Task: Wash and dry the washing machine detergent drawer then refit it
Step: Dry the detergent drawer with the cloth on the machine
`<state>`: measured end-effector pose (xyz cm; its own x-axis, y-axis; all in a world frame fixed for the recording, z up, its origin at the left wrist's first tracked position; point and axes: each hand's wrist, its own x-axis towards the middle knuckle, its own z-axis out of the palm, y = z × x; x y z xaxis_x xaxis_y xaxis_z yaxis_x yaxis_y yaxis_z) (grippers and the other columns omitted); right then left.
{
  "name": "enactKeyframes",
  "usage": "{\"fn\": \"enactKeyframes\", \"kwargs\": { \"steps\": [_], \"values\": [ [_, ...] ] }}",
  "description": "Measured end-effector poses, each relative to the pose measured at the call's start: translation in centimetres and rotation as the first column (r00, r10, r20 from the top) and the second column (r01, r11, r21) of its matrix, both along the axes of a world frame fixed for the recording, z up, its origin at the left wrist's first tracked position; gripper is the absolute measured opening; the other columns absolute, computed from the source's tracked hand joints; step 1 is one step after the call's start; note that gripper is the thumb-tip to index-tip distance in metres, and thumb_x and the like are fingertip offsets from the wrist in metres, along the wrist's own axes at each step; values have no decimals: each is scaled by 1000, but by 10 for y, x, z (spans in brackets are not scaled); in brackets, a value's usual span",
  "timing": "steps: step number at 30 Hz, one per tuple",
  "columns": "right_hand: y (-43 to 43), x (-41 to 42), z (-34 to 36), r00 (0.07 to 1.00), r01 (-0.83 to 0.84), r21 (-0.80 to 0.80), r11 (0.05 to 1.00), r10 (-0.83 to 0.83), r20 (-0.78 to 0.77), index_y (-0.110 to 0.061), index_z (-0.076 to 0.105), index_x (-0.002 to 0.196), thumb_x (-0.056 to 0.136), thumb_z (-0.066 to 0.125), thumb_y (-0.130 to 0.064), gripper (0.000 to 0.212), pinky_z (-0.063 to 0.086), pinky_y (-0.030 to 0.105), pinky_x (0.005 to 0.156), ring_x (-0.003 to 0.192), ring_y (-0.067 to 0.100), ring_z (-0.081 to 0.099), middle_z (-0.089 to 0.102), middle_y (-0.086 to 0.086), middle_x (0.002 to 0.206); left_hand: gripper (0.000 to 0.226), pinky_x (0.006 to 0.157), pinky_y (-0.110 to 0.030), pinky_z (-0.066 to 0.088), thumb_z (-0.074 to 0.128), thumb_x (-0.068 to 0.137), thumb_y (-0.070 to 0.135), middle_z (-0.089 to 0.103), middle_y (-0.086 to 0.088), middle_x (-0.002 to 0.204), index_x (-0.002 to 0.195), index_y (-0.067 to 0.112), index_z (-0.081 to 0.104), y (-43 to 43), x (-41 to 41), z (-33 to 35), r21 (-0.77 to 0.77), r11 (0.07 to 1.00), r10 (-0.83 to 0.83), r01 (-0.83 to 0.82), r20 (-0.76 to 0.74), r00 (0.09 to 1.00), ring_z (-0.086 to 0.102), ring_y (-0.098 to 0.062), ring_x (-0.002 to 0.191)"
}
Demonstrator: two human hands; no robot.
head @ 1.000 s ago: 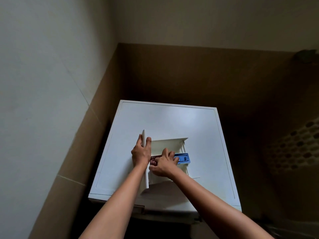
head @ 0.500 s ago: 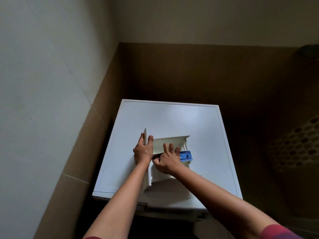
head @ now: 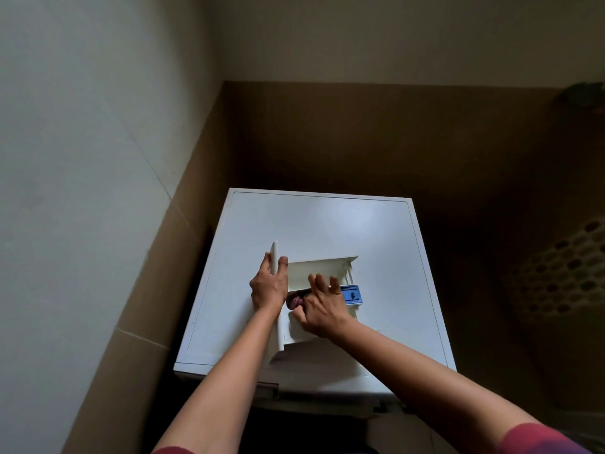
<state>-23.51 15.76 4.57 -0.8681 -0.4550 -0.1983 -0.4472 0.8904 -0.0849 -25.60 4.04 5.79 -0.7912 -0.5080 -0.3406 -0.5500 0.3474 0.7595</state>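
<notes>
I am holding the detergent drawer (head: 316, 273) on the flat white lid of the washing machine (head: 327, 224). It is sitting towards the lid's near edge and a little left of the middle. The drawer is turned so that its front panel (head: 274, 258) is standing on edge at the left and its open compartments are facing me.

My left grip (head: 268, 288) is clenching that front panel near its top, with the thumb lying on the compartment side and the fingers wrapping round the outer face.

My right grip (head: 322, 306) is reaching into the drawer just beside the left one. Its fingers (head: 315, 280) are stretching out fairly straight against the pale inner wall. A small pinkish thing (head: 294, 301) is showing in the shadow between my two grips, touching the right thumb. It is too dark to name, and I cannot tell whether my right grip is grasping it or only pressing on it.

The blue insert (head: 353, 294) is sitting in the drawer just past my right fingertips.

A perforated laundry basket (head: 556, 270) is standing in the shadow at the far right, well apart from the machine.
</notes>
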Motion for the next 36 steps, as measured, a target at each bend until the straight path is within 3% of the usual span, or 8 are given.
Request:
{"fn": "enactKeyframes", "kwargs": {
  "steps": [6, 12, 16, 19, 22, 26, 31, 36],
  "values": [
    [-8, -10, 8, 978, 108, 57, 993, -116, 172, -18, 66, 114, 91, 30, -40, 48, 17, 50, 101, 124, 31, 22, 35, 14, 127, 61, 96, -41, 47, 47, 92, 56, 58, -14, 132, 145, 27, 41, 7, 2, -1, -5, 999, 38, -38, 5, 999, 55, -34, 118],
    [-14, -5, 13, 886, 367, -164, 916, -290, 363, -12, 70, 102, 92, 38, -38, 43, 28, 42, 93, 114, 31, 31, 43, 11, 115, 60, 97, -41, 45, 46, 93, 55, 58, -14, 132, 145, 26, 42, 7, 1, 0, -17, 1000, 25, -25, 3, 1000, 53, -35, 119],
    [4, -5, 21, 729, 658, -435, 615, -374, 573, -9, 64, 79, 91, 47, -39, 37, 34, 41, 97, 109, 26, 40, 54, 9, 107, 61, 99, -41, 44, 46, 92, 57, 56, -14, 135, 145, 27, 41, 6, 1, 0, -5, 1000, 28, -28, 11, 1000, 52, -34, 122],
    [27, -10, 41, 615, 787, -551, 276, -296, 731, -6, 69, 72, 77, 48, -45, 44, 55, 39, 71, 74, 27, 65, 70, 15, 79, 62, 100, -42, 45, 47, 91, 59, 56, -13, 134, 144, 27, 43, 5, 2, 0, 19, 999, 43, -43, 19, 999, 54, -34, 120],
    [57, -16, 48, 594, 768, -629, 123, -505, 626, -8, 68, 64, 74, 49, -49, 46, 48, 30, 61, 61, 22, 62, 68, 11, 65, 64, 98, -41, 45, 47, 90, 60, 57, -14, 131, 141, 22, 45, 5, 3, 4, 41, 998, 48, -50, 47, 998, 55, -33, 117],
    [86, -14, 24, 683, 606, -704, 369, -696, 223, -9, 70, 79, 95, 44, -24, 34, 47, 29, 76, 84, 23, 61, 65, 7, 93, 75, 103, -51, 34, 33, 87, 72, 56, -17, 126, 131, 12, 44, 7, 4, 10, -62, 998, 36, -22, 234, 972, 52, -37, 116],
    [77, 3, -16, 832, 516, -539, 666, -540, 130, 0, 66, 101, 86, 42, -22, 35, 47, 36, 92, 107, 31, 57, 59, 13, 121, 90, 100, -48, 40, 25, 87, 74, 48, -24, 134, 133, -2, 33, 9, 7, 6, 11, 999, 37, -43, 320, 947, 49, -40, 121],
    [59, 8, -28, 855, 512, -308, 802, -509, 95, 14, 69, 86, 41, 84, -4, 50, 57, 42, 65, 76, 39, 69, 67, 30, 98, 79, 89, -43, 44, 28, 92, 67, 52, -28, 128, 125, -3, 42, 16, 18, 6, -23, 996, 87, -84, 241, 967, 53, -41, 115]
  ]
}}
